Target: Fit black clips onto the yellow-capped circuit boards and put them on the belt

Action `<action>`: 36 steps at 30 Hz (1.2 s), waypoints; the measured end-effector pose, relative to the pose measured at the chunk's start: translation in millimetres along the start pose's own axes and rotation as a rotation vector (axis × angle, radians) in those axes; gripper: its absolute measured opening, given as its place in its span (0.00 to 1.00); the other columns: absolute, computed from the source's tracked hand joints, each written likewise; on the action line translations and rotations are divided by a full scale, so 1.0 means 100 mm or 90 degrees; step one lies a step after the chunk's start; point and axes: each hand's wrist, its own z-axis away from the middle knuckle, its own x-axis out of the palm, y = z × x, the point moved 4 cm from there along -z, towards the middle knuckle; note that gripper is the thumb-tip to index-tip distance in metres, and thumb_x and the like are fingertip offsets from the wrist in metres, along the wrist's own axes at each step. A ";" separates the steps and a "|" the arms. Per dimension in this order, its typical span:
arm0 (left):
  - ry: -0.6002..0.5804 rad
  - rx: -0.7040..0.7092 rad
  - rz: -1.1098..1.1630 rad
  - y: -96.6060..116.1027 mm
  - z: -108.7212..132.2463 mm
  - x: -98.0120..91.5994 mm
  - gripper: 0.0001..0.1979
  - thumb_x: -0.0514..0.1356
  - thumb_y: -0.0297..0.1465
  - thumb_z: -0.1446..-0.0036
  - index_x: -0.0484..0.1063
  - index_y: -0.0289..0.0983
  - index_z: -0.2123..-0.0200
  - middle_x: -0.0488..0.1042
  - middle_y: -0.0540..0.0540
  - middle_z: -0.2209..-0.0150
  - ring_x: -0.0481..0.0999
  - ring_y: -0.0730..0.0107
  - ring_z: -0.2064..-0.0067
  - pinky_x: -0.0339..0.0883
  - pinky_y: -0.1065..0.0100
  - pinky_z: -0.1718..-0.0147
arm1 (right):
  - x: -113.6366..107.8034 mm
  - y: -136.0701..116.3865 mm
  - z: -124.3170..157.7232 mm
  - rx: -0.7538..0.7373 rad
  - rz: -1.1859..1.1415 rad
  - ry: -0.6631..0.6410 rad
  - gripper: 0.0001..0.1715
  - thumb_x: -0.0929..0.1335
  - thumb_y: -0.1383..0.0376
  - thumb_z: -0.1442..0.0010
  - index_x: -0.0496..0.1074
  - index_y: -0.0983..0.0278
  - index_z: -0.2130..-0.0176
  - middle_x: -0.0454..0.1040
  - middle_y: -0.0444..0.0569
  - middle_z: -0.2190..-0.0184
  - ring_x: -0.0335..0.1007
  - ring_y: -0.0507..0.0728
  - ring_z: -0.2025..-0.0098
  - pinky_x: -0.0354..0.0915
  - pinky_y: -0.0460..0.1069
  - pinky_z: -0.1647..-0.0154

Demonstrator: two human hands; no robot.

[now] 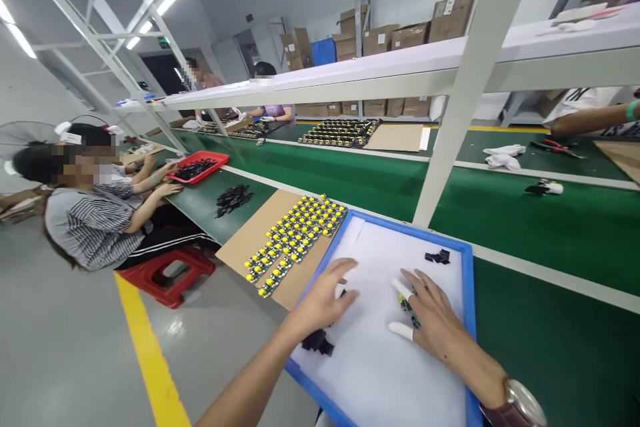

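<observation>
Looking down on a shallow rectangular tray with a white floor and blue plastic rim (469, 300). Holding the left hand (324, 297) toward ten o'clock within it, fingers loosely curved, thumb apart, gripping nothing visible. Holding the right hand (434, 310) palm down toward three o'clock, with white finger cots (401, 331) on thumb and forefinger, digits spread, closed on nothing. Partly covering with it a small yellow-and-green electronic part (404, 303) near the tray's middle; perhaps touching, though hard to tell under the fingers. Also seeing, inside the tray, flat black pieces at eight o'clock (318, 342) and at one o'clock (438, 256). Beyond the rim at ten o'clock, seeing a brown cardboard sheet (247, 237) bearing rows of yellow-topped circuit boards (293, 244); farther that way, a loose black heap (234, 199) on a green bench (200, 210).
</observation>
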 end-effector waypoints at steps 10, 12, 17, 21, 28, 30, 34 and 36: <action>0.184 -0.308 -0.230 -1.31 0.69 -0.69 0.18 0.59 0.25 0.42 0.76 0.35 0.49 0.79 0.36 0.58 0.76 0.45 0.50 0.67 0.46 0.47 | -0.04 0.04 0.04 -0.055 -0.018 0.056 0.13 0.65 0.60 0.31 0.73 0.64 0.53 0.70 0.62 0.43 0.71 0.71 0.45 0.73 0.67 0.49; 0.178 -0.301 -0.228 -1.26 0.73 -0.70 0.16 0.58 0.26 0.42 0.77 0.34 0.51 0.80 0.35 0.58 0.77 0.43 0.50 0.67 0.45 0.47 | -0.20 -0.05 0.00 -0.040 -0.054 0.064 0.14 0.64 0.61 0.30 0.72 0.64 0.50 0.67 0.63 0.38 0.68 0.72 0.41 0.72 0.67 0.46; 0.071 -0.160 -0.032 -0.53 0.66 -0.47 0.19 0.54 0.37 0.34 0.74 0.41 0.44 0.79 0.41 0.50 0.79 0.55 0.49 0.71 0.59 0.48 | -0.59 -0.63 -0.14 0.000 -0.229 0.021 0.35 0.67 0.63 0.31 0.54 0.61 0.30 0.61 0.62 0.33 0.62 0.66 0.33 0.67 0.61 0.35; -0.102 -0.047 0.217 0.11 0.54 -0.05 0.19 0.53 0.37 0.31 0.73 0.43 0.41 0.81 0.43 0.59 0.81 0.62 0.64 0.75 0.64 0.57 | -0.62 -1.01 -0.27 -0.028 -0.423 -0.043 0.35 0.66 0.70 0.33 0.57 0.58 0.30 0.68 0.55 0.36 0.67 0.59 0.35 0.66 0.54 0.34; -0.047 -0.015 0.131 0.22 0.25 0.51 0.19 0.52 0.35 0.31 0.70 0.37 0.41 0.78 0.36 0.46 0.78 0.52 0.44 0.71 0.54 0.45 | -0.27 -0.80 -0.04 0.132 -0.345 0.137 0.30 0.63 0.78 0.36 0.69 0.61 0.38 0.77 0.57 0.46 0.75 0.62 0.44 0.73 0.57 0.43; -0.013 -0.042 0.112 0.16 0.19 0.58 0.21 0.50 0.35 0.31 0.67 0.35 0.39 0.77 0.34 0.45 0.77 0.51 0.43 0.72 0.51 0.45 | -0.22 -0.70 0.01 0.158 -0.285 0.176 0.26 0.63 0.76 0.34 0.72 0.62 0.40 0.77 0.59 0.46 0.75 0.64 0.44 0.73 0.60 0.43; -0.045 -0.028 0.088 0.19 0.13 0.57 0.24 0.55 0.36 0.33 0.63 0.40 0.36 0.77 0.38 0.46 0.79 0.54 0.45 0.74 0.53 0.48 | -0.23 -0.46 0.07 0.279 -0.388 0.127 0.20 0.70 0.66 0.34 0.75 0.60 0.43 0.80 0.55 0.51 0.79 0.63 0.50 0.75 0.59 0.46; -0.087 0.023 0.099 0.29 0.12 0.55 0.23 0.56 0.33 0.34 0.65 0.44 0.36 0.75 0.42 0.43 0.77 0.57 0.43 0.72 0.57 0.45 | -0.28 -0.39 0.09 0.307 -0.489 0.088 0.20 0.73 0.62 0.36 0.76 0.59 0.45 0.81 0.53 0.52 0.80 0.61 0.53 0.76 0.57 0.50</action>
